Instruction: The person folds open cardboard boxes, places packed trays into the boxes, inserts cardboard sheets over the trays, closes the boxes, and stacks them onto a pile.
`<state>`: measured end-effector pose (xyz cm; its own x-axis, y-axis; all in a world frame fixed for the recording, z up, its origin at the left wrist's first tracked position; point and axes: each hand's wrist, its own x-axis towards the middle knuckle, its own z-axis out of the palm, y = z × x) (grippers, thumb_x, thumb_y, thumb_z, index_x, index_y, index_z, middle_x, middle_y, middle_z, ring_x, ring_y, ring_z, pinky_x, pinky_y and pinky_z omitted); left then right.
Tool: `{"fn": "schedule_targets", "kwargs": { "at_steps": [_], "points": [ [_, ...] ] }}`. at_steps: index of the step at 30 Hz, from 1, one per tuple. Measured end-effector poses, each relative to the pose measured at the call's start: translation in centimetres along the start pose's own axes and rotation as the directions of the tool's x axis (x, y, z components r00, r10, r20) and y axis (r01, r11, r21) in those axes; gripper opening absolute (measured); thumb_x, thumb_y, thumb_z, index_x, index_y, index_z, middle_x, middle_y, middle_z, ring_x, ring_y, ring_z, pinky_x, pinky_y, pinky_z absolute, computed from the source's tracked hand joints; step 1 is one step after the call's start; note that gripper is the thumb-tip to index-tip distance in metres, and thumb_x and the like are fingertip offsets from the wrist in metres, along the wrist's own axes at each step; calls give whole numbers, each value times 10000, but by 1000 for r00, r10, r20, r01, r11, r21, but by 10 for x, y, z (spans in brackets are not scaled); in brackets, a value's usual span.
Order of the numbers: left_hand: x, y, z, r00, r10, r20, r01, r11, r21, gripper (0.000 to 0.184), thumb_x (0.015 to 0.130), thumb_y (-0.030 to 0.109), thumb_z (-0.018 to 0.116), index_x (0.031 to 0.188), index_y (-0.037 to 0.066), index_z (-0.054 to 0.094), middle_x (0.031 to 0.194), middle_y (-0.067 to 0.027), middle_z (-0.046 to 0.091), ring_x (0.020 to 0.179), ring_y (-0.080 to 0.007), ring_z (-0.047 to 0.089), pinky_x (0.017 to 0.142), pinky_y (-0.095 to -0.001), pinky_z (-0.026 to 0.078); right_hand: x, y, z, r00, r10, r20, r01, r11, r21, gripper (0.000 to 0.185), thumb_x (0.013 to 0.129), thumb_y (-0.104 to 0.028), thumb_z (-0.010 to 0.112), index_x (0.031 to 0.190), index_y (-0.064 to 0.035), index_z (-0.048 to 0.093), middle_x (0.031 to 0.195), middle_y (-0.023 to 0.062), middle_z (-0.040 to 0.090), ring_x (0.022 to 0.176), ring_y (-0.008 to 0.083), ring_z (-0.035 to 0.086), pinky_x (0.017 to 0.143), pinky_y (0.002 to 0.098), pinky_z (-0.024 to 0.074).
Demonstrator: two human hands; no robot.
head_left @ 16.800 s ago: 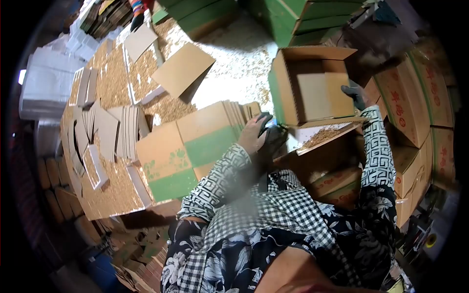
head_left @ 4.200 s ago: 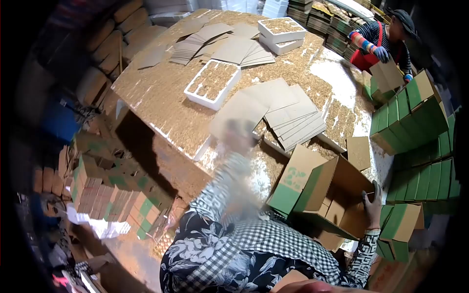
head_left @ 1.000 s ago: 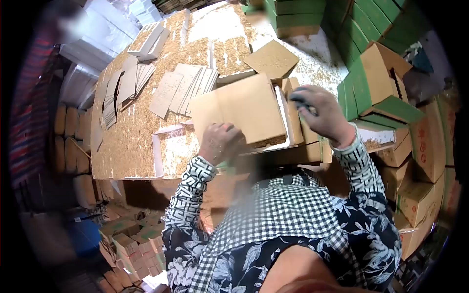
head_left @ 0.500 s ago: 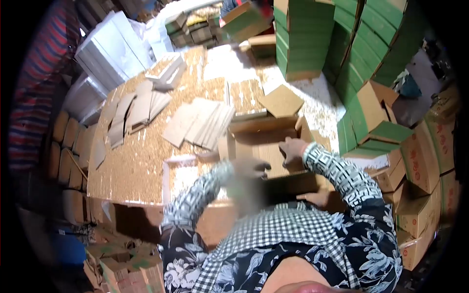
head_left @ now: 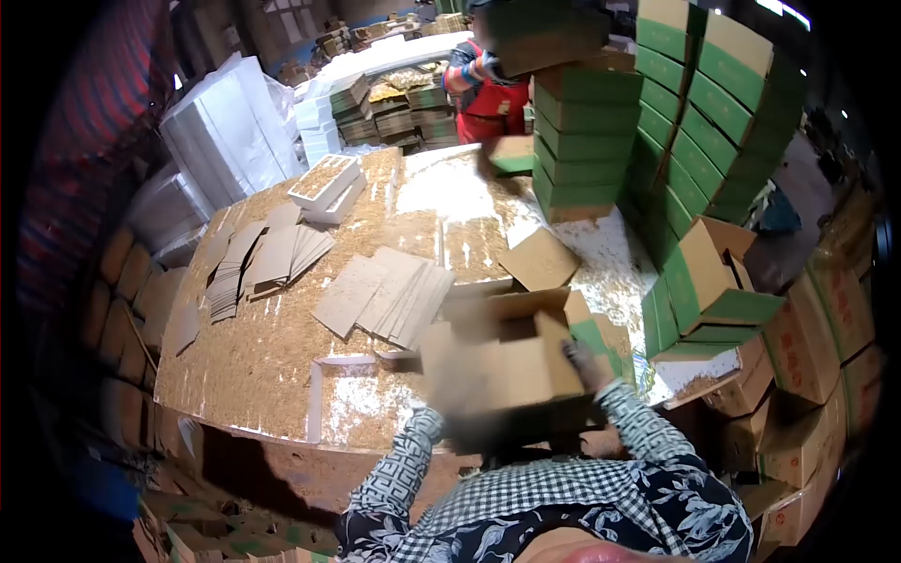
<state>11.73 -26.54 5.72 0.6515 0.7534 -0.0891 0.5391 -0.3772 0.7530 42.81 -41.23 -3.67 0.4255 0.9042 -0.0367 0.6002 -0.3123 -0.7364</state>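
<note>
We see a fisheye view, its edges bent and fading to black. Strong light whitens the far middle of the surface, washing out detail. Tube lamps glare at top right. Below the near edge we find deep shadow. A grey smear blurs the left hand.

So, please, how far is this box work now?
The tall stack of green-and-tan cardboard boxes looks done. In hand is an open brown cardboard box, with the right hand at its side wall. Probably left: loose, flat grey-brown cardboard sheets and two stacked white foam trays; total unclear.
</note>
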Motion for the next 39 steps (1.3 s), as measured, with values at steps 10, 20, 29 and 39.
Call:
{"fn": "schedule_targets", "kwargs": {
  "at_steps": [10, 20, 29, 39],
  "points": [
    [91, 155, 68, 935, 231, 269, 78, 604, -793, 597, 874, 299, 607, 1361, 20, 402, 1352, -204, 452, 1253, -307, 441, 1093, -405, 315, -100, -138, -307, 818, 178, -546, 141, 859, 491, 724, 721, -208, 799, 1336, -30, 462, 1334, 167, 476, 1187, 235, 481, 1008, 338, 376],
    [103, 309, 302, 624, 738, 256, -781, 583, 225, 832, 747, 406, 717, 1398, 59, 332, 1412, -209, 313, 1325, -446, 258, 1098, -515, 276, -191, 99, -529, 550, 411, -727, 368, 663, 653, 481, 864, -256, 673, 1252, -13, 525, 1101, 81, 623, 944, 187, 607, 813, 314, 502],
    [112, 290, 300, 630, 735, 251, -774, 621, 123, 629, 794, 235, 673, 1330, 25, 420, 1376, -237, 374, 1252, -453, 360, 1064, -473, 334, -106, 83, -467, 948, 246, -204, -34, 712, 701, 462, 871, -242, 660, 1230, 22, 539, 1093, 114, 637, 871, 201, 619, 796, 300, 507],
    [50, -14, 55, 616, -275, -738, 657, 695, 290, 695, 859, 552, 542, 1299, 18, 476, 1263, -270, 510, 1204, -414, 455, 1011, -501, 350, -128, -71, -274, 817, -204, -539, 338, 927, 161, 567, 920, -428, 515, 1265, 20, 481, 1240, 223, 504, 1163, 276, 493, 949, 404, 409]
  ]
}}
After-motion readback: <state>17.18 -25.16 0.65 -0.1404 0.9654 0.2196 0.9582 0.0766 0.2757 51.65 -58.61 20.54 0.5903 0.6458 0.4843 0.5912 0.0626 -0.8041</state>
